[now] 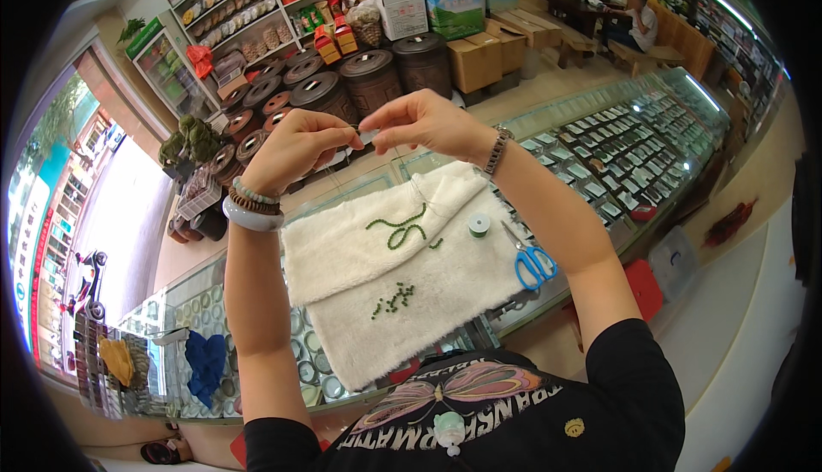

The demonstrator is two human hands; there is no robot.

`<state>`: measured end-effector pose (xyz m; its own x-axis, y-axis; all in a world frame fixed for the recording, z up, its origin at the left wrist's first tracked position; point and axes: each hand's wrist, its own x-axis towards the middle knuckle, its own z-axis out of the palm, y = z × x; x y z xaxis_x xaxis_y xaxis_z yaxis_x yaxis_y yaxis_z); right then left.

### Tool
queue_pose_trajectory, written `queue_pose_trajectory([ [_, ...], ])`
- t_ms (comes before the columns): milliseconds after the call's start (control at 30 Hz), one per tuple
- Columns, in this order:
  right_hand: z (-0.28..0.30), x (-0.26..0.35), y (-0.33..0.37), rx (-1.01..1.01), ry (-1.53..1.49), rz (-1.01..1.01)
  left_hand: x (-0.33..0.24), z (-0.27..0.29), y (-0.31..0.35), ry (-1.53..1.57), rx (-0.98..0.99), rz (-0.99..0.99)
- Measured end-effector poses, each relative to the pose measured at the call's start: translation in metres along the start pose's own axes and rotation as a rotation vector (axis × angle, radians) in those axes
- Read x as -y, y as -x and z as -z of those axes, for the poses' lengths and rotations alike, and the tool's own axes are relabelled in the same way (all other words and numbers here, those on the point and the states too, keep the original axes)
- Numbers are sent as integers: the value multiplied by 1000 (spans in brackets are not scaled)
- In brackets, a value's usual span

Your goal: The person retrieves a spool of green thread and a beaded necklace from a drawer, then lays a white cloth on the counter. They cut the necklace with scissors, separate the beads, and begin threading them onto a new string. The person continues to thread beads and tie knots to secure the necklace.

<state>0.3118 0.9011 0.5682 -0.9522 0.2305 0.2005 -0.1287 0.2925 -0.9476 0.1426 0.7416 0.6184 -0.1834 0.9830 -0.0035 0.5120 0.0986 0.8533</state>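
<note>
Both my hands are raised over a white fluffy cloth [342, 258], fingertips close together. My left hand [304, 145] pinches with thumb and forefinger; a tiny dark speck shows at its tips, too small to name. Facing it, my right hand [432, 127] has thumb and forefinger curled toward each other, and what they hold is too fine to make out. On the cloth below lies a curved strand of green beads [404, 230], with a short beaded piece [436, 243] beside it. Loose green beads [394, 300] are scattered nearer to me. A spool of thread [479, 224] and blue-handled scissors [535, 266] lie at the right.
The cloth covers part of a glass display counter [599, 155] holding rows of small packets and, at left, bangles [312, 361]. Dark lidded barrels [370, 74] and cardboard boxes [475, 61] stand beyond. Another person [638, 22] sits far off at the right.
</note>
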Motion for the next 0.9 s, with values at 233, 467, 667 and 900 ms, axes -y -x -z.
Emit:
queue_pose_trajectory([
  [233, 19, 15, 7, -89, -59, 135, 31, -30, -9, 160, 12, -127],
  [467, 39, 24, 7, -140, -2, 150, 50, -90, -42, 515, -7, -258],
  [667, 49, 19, 9, -185, -22, 141, 52, -111, -58, 734, 50, -272],
  [900, 58, 21, 11, -233, -45, 159, 52, -122, -69, 798, 107, -230],
])
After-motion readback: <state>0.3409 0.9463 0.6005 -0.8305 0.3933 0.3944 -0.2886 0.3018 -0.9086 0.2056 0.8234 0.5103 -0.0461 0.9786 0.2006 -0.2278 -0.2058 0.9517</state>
